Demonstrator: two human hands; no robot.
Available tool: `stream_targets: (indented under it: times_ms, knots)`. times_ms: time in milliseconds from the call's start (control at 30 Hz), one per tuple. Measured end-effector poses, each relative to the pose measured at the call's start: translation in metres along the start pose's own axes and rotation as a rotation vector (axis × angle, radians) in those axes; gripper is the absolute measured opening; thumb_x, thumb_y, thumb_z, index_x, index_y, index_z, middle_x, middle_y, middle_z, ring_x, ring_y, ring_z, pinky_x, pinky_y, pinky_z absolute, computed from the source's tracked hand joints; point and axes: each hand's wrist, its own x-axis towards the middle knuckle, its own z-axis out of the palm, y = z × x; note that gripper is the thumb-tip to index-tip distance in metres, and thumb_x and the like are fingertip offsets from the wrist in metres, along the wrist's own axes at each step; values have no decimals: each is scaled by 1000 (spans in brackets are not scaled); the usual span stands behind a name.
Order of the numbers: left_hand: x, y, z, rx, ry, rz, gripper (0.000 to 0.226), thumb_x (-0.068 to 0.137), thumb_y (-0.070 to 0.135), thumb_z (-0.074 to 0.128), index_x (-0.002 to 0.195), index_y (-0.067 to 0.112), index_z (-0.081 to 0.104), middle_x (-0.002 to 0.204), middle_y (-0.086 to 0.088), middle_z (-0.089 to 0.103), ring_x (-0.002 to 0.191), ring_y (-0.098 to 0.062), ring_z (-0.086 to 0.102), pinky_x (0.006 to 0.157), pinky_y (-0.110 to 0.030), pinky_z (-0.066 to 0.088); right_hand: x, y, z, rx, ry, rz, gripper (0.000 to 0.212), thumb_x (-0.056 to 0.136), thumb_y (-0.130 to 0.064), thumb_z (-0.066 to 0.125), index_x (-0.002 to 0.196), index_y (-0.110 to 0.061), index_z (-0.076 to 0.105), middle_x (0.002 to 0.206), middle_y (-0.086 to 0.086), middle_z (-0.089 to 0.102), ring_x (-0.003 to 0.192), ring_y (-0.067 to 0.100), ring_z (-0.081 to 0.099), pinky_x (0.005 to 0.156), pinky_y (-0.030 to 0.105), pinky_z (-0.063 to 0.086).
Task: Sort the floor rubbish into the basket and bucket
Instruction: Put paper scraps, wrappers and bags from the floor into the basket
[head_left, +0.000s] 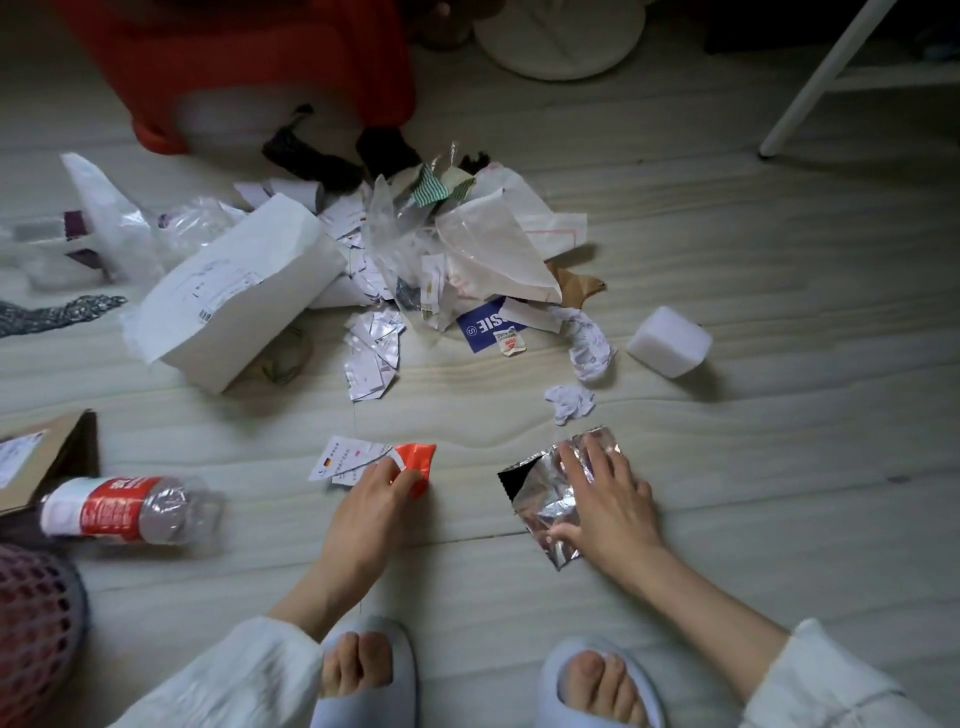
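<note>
Pale wood-grain floor (727, 597) is filling the whole frame, dim light; a red plastic stool (249, 67) is sitting at upper left, a round white base (561, 39) at top centre, a white furniture leg (815, 78) slanting down at upper right. Rubbish pile (415, 244) is lying centre-top: clear plastic bags, torn paper slips, a white mailer bag (234, 301) w/ shipping label, a blue card (485, 325), brown paper scrap. Just right of the pile, 2 crumpled paper balls and a white foam block (670, 340) are lying apart. At lower left edge, a pink mesh basket (36, 623) is showing only partly, contents not visible; a flattened cardboard box (47, 457) is lying above it, and an empty clear bottle (130, 512) w/ red label is lying on its side beside the box. Bucket: can't tell which item, if any. Left hand (371, 509) is pinching an orange wrapper (415, 462) at frame centre-bottom, next to a white printed slip (345, 462). Right hand (608, 509) is resting w/ fingers spread and thumb curling on a silver foil packet (545, 499) flat on the floor. White sleeves and pale slippers (363, 675) are showing along the bottom.
</note>
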Motion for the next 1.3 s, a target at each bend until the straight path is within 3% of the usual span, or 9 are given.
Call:
stream_targets:
  times_ms: [100,167,267,400,600,700,867,1033,1300]
  knots:
    - [0,-8,6,69,3,6,43,58,-2,72,97,14,63,84,-8,59,74,-30,57,56,-32,40,-2,-4,7,-10,73,-34,94,66,-44,77,144,-22,28,144,9,33,125,31,40,91,42,44]
    - [2,-10,7,168,8,48,39,47,4,76,81,18,64,73,-2,58,74,-26,50,64,-32,33,-2,-6,14,-23,127,-66,96,36,-33,91,123,-19,52,110,9,60,95,30,61,64,40,52]
    - [2,-11,8,123,48,78,34,52,1,67,82,15,62,76,-6,57,82,-27,47,70,-34,31,-4,-8,23,-67,236,-100,91,17,-21,91,103,-22,59,79,2,62,70,24,63,49,33,46]
    - [-3,-5,4,-5,10,-44,42,78,-1,54,117,13,56,112,-11,51,97,-29,53,67,-34,42,-8,-9,28,-97,336,-118,69,29,-16,90,94,-23,68,71,-2,59,63,21,60,65,35,30]
    - [-7,-3,-9,-132,99,-21,56,72,-11,51,117,21,56,107,-9,49,83,-34,58,63,-35,44,-10,-16,10,-24,339,-138,54,26,-16,91,75,-16,68,59,1,57,49,23,59,40,24,42]
    - [-16,6,-35,-208,214,-62,46,75,-9,58,113,16,62,104,-13,50,77,-37,59,64,-36,46,-11,-32,-11,60,340,-123,50,35,-17,91,79,-13,68,63,4,60,53,25,62,41,26,44]
    - [-51,9,-101,-225,434,-22,35,74,-6,60,104,12,67,92,-11,54,68,-32,60,61,-30,45,-33,-82,-78,194,338,-186,37,88,-24,56,123,-14,49,115,7,55,109,28,53,80,34,43]
    - [-112,-12,-176,-218,687,-30,31,68,-1,63,96,11,70,87,-13,56,69,-20,58,64,-22,45,-66,-146,-144,376,310,-298,35,86,-31,63,116,-17,53,114,4,61,105,26,56,82,34,45]
    - [-239,-69,-269,-151,937,-131,25,75,14,62,97,8,71,92,-12,58,73,-29,63,66,-36,54,-130,-294,-236,-22,423,-581,33,87,-27,58,115,-14,50,121,10,59,110,30,55,75,34,42]
